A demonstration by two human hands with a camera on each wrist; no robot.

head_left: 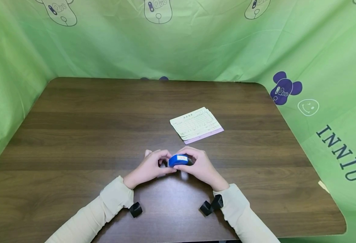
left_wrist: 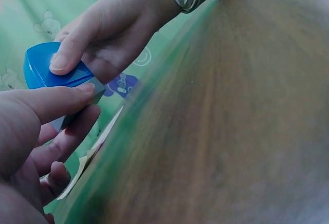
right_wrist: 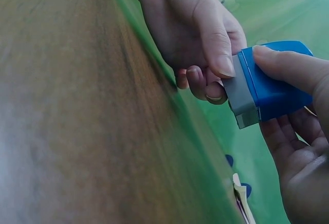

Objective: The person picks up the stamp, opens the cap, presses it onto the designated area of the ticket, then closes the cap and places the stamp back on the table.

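A blue stamp (head_left: 178, 160) with a white label on its end is held between both hands, just above the near middle of the table. My right hand (head_left: 201, 165) grips the blue body (right_wrist: 285, 93), thumb on one face and fingers behind. At the other end, my left hand (head_left: 150, 166) pinches the grey cap (right_wrist: 240, 88) between thumb and fingers. In the right wrist view the cap sits against the body. Part of the stamp is hidden behind the fingers in the left wrist view.
A pad of printed forms (head_left: 194, 124) with a purple lower edge lies on the brown wooden table (head_left: 90, 141), just beyond the hands. Green printed cloth (head_left: 196, 50) hangs behind and at the sides. Black devices (head_left: 136, 210) are worn at both wrists.
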